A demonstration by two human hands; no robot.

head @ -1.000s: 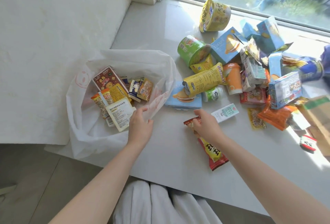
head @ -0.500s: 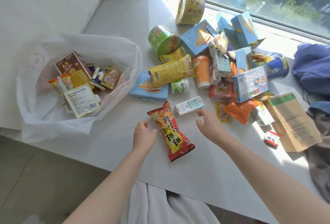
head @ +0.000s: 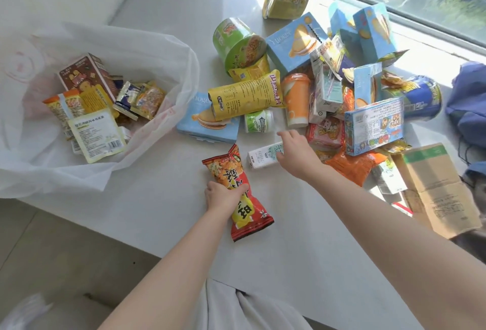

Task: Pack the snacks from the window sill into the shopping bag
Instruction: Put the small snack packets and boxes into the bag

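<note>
Whereas both hands hovered empty earlier, the left hand (head: 223, 197) now clamps the red snack packet (head: 251, 220) on the window sill (head: 302, 237); the right hand (head: 295, 153) covers the white carton (head: 259, 158), grip indeterminate. Transfer to the shopping bag (head: 181, 72) is pending.

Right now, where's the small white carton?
Head view, centre: the white carton lies flat just right of the red bag, on the near side of the green-white pot, with the right hand on its right end.

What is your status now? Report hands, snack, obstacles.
Left hand grips red snack packet. Right hand on white carton, grip unclear. Shopping bag open, nothing in between.
</note>
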